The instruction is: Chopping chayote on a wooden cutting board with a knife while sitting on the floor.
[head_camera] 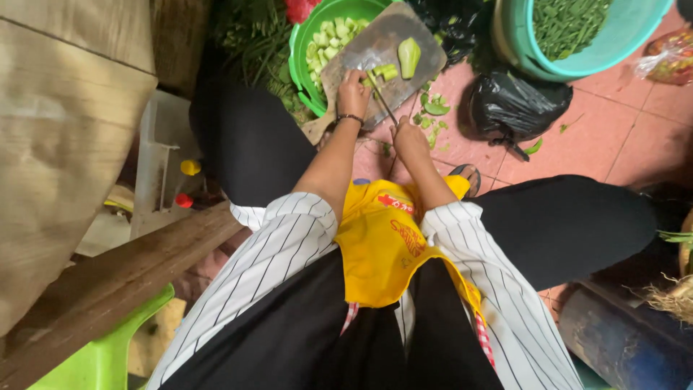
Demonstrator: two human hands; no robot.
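My left hand [353, 92] presses down on a strip of green vegetable [383, 71] lying on a worn wooden cutting board [375, 45]. My right hand [408, 135] grips the handle of a knife [382, 101], whose blade slants up across the strip next to my left fingers. A larger half piece of green vegetable [408, 56] rests further back on the board. The board leans over the rim of a green basin [297, 50] holding several cut pale green chunks [330, 40].
A teal tub [520, 43] of green beans stands at the back right, with a black plastic bag [509, 105] beside it. Green scraps [433, 115] litter the pink tiled floor. A wooden plank [115, 282], a green stool [108, 354] and a clear plastic container [162, 159] lie to my left.
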